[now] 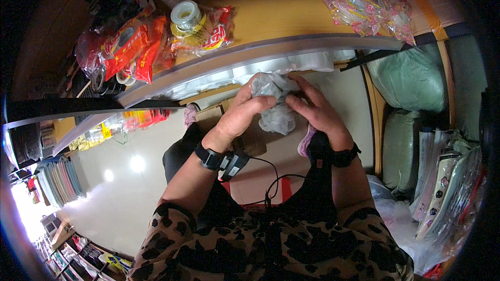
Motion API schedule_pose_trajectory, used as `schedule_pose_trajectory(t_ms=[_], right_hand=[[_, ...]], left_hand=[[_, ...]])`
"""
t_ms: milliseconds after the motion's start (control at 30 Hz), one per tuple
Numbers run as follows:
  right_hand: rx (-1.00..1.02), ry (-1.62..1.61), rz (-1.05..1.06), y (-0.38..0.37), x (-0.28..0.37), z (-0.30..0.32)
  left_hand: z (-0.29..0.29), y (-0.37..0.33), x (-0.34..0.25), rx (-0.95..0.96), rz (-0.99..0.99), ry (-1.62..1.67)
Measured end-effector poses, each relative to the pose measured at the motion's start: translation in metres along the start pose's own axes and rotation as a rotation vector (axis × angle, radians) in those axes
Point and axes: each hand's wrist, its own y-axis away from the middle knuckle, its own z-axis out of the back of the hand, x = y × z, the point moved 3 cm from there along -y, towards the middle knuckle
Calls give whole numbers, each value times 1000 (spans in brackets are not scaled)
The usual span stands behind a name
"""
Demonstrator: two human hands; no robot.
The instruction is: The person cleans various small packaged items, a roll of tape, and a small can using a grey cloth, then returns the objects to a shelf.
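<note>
A crumpled, translucent plastic bag is bunched up between my two hands, in front of the shelf. My left hand grips it from the left, with the thumb pressed on its near side. From the right, my right hand pinches the bag, its thumb close to the left one. The gathered film hides whether anything lies inside. A dark band with a small device and a cable is strapped to my left wrist; another dark band is on my right wrist.
On the shelf ahead are clear tape rolls, red packets and clear, red-printed wrappers. White rolls lie below it. Green bundles and plastic-wrapped goods stand at the right. A cardboard box sits beneath my hands.
</note>
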Motion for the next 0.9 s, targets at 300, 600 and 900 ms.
schedule_pose_trajectory(t_ms=[300,600,900], right_hand=[[-117,-436,-45,5,-10,7],[-231,-69,106,-2,8,-7],[-211,-814,-179,-7,-25,-4]], left_hand=[[-4,0,-13,40,-27,-239],[-4,4,-11,83,-47,-313],[-11,1,-10,56,-66,-132]])
